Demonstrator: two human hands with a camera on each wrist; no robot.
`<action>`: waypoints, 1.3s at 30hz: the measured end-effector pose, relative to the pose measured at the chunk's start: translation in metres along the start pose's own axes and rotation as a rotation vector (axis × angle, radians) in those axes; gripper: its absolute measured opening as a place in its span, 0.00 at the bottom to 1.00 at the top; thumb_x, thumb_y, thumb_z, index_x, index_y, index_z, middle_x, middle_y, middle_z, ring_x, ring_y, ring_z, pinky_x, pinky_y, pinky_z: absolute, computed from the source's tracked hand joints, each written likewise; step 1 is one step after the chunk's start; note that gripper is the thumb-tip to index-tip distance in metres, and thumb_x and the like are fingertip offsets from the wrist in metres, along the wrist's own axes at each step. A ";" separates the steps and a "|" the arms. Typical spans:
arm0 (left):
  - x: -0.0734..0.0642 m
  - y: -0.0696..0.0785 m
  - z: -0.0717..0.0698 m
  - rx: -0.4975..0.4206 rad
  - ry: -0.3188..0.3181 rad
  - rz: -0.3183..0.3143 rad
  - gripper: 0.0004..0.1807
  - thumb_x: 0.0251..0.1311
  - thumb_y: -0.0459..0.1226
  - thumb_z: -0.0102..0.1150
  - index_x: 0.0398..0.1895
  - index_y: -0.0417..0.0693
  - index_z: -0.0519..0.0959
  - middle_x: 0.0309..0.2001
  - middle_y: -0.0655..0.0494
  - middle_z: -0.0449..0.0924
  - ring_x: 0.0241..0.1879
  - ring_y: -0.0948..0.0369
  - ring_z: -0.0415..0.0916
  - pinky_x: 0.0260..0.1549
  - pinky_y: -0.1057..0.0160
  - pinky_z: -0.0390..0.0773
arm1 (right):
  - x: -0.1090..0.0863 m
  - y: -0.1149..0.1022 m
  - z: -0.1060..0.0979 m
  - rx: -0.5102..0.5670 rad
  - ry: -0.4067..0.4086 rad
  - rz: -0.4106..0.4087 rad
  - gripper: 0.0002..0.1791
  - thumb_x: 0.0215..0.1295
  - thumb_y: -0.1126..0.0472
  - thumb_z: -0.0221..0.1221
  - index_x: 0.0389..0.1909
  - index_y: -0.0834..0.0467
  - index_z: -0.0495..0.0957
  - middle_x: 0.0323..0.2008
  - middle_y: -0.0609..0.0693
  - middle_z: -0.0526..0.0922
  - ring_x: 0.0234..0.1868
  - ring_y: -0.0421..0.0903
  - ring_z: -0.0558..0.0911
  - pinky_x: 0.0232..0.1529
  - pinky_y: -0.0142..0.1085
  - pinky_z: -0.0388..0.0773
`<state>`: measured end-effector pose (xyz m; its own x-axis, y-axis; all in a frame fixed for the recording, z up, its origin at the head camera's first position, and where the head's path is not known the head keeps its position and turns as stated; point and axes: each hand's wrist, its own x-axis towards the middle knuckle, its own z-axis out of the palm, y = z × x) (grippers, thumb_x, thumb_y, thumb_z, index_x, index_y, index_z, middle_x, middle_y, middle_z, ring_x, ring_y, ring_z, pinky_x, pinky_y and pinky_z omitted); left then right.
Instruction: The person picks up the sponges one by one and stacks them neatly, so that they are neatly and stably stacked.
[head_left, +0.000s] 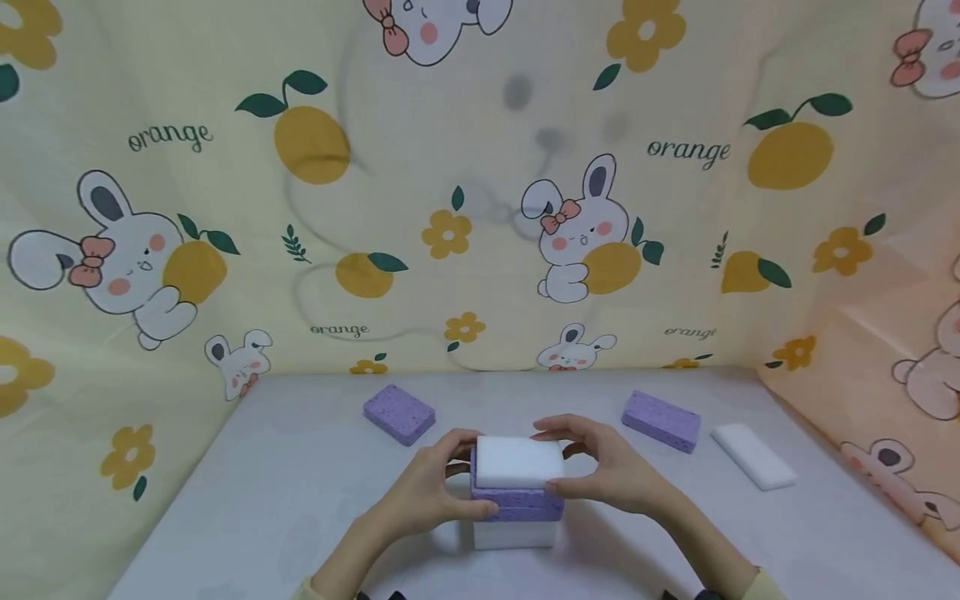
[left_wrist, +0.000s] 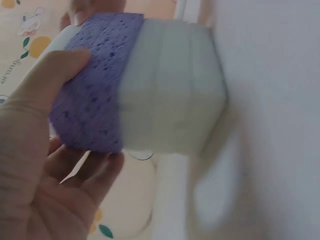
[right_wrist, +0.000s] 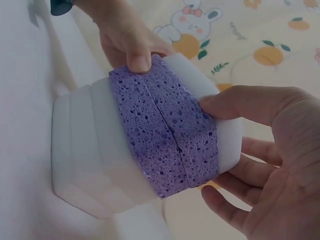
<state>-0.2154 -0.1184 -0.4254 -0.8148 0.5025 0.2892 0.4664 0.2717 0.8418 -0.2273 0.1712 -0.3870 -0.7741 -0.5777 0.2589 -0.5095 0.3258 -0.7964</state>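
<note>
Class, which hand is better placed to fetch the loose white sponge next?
Probably the right hand: the loose white sponge lies out on its side, while the left hand is across the stack from it.

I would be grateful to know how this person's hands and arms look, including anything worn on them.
The left hand and right hand are bare, with no gloves or rings showing. The left sleeve and right sleeve are pale yellow. Small dark pieces near the sleeves are cut off by the head view's bottom edge, so I cannot identify them.
</note>
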 end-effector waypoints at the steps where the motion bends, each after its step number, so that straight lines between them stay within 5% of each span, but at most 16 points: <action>1: 0.001 0.001 -0.002 0.004 -0.017 0.003 0.45 0.44 0.47 0.80 0.65 0.49 0.66 0.58 0.57 0.76 0.55 0.61 0.75 0.58 0.62 0.72 | 0.000 0.000 -0.001 -0.001 0.000 -0.004 0.36 0.51 0.57 0.75 0.62 0.49 0.73 0.55 0.43 0.80 0.52 0.49 0.79 0.53 0.42 0.76; 6: 0.000 -0.001 -0.032 0.020 -0.042 -0.010 0.44 0.43 0.47 0.80 0.65 0.52 0.69 0.58 0.58 0.77 0.57 0.58 0.73 0.59 0.57 0.71 | 0.000 -0.001 -0.007 -0.018 -0.008 -0.030 0.36 0.51 0.57 0.75 0.62 0.48 0.73 0.55 0.42 0.80 0.54 0.48 0.78 0.53 0.41 0.76; 15: -0.014 -0.064 -0.100 0.041 0.264 -0.105 0.36 0.47 0.46 0.78 0.59 0.43 0.75 0.56 0.53 0.78 0.58 0.48 0.72 0.58 0.50 0.72 | -0.002 -0.001 -0.008 0.000 -0.024 0.012 0.34 0.51 0.56 0.75 0.60 0.47 0.74 0.55 0.42 0.81 0.49 0.49 0.79 0.51 0.42 0.77; 20: -0.015 -0.087 -0.123 0.074 0.318 -0.164 0.38 0.48 0.46 0.77 0.62 0.45 0.73 0.61 0.49 0.74 0.63 0.49 0.67 0.61 0.47 0.68 | -0.003 -0.001 -0.005 0.012 -0.029 0.011 0.34 0.51 0.57 0.75 0.60 0.47 0.74 0.55 0.42 0.81 0.48 0.50 0.80 0.51 0.44 0.78; 30: 0.003 -0.100 -0.137 0.068 0.220 -0.232 0.40 0.48 0.40 0.77 0.66 0.43 0.71 0.67 0.48 0.69 0.68 0.47 0.60 0.65 0.47 0.62 | -0.001 0.000 -0.002 0.012 -0.030 0.012 0.33 0.50 0.57 0.75 0.59 0.46 0.75 0.54 0.41 0.81 0.49 0.51 0.79 0.51 0.43 0.77; 39: 0.002 -0.105 -0.128 0.088 0.200 -0.226 0.40 0.47 0.37 0.78 0.65 0.41 0.71 0.65 0.44 0.70 0.64 0.46 0.65 0.59 0.47 0.71 | -0.003 0.001 -0.003 0.006 -0.030 0.024 0.33 0.51 0.56 0.75 0.59 0.45 0.75 0.55 0.41 0.80 0.48 0.50 0.80 0.50 0.46 0.78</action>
<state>-0.3097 -0.2510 -0.4556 -0.9488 0.2521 0.1905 0.2866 0.4327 0.8548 -0.2267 0.1750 -0.3870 -0.7743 -0.5922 0.2232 -0.4888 0.3357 -0.8052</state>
